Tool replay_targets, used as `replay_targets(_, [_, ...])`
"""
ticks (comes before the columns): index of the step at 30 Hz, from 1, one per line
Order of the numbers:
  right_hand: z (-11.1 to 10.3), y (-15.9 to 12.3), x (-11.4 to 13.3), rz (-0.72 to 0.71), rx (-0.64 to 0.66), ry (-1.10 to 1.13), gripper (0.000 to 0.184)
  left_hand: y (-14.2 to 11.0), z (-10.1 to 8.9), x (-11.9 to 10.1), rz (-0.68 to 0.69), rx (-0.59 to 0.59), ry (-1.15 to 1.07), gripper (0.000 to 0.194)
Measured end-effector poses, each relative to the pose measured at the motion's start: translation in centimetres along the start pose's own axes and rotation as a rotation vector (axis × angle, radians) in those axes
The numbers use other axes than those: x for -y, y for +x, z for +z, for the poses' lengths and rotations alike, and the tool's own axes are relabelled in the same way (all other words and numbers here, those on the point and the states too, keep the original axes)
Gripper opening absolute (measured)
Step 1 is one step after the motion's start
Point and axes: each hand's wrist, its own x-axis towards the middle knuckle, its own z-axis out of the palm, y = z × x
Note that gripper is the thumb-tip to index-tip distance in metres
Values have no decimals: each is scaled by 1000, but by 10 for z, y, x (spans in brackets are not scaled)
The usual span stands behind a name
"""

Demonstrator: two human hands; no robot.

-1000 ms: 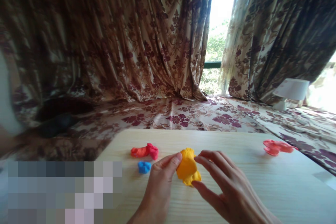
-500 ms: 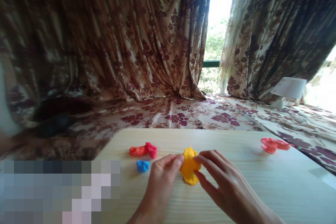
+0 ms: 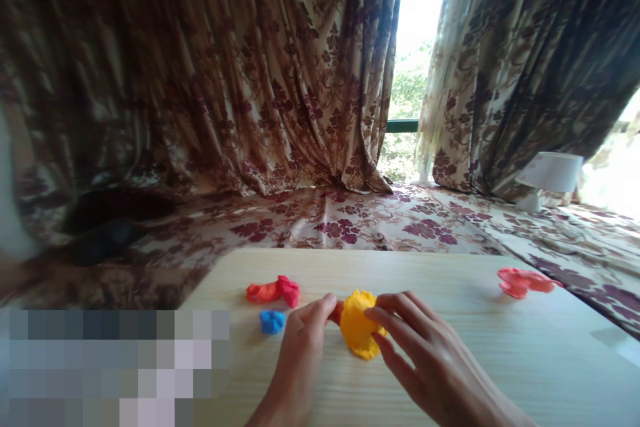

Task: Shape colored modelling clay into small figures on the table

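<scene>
A flattened, ragged-edged piece of yellow modelling clay is between my two hands, above the wooden table. My right hand grips its right edge, thumb below and fingers above. At the left edge, the fingertips of my left hand are against the clay and partly behind it, while the thumb sits raised just off its face. Left of that hand lie a small blue clay lump and a red and pink clay piece.
A coral-pink clay piece lies near the table's right edge. Beyond the table is a surface covered in floral cloth, with a white lamp at the right. Floral curtains hang behind. The lower left corner is pixelated.
My left thumb has come off the clay's face and the left fingers show behind its edge. The yellow piece has turned and looks rounder. My right hand keeps its grip.
</scene>
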Motion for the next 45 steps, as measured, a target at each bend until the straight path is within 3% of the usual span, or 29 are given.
replay_targets(5, [-2, 0, 3, -16, 8, 7, 33, 2, 0, -1, -29, 107, -24, 26])
replay_targets(12, [3, 0, -1, 44, -154, 7, 27, -3, 7, -2, -63, 85, -169, 21])
replay_targets(21, [1, -1, -1, -3, -44, 79, 23, 0, 5, -2, -36, 117, -54, 31])
replay_targets(29, [1, 2, 1, -68, -70, 25, 16, 0, 6, -3, -55, 46, 6, 32])
replay_targets(37, [0, 2, 5, -99, -16, 27, 30, -1, 5, -3, -87, 94, -30, 29])
replay_targets(42, [-2, 3, 6, -123, -12, 23, 29, -1, 4, -3, -100, 54, -6, 40])
replay_targets(45, [-2, 4, 8, -137, -6, 18, 30, -2, 5, -4, -116, 64, -73, 33])
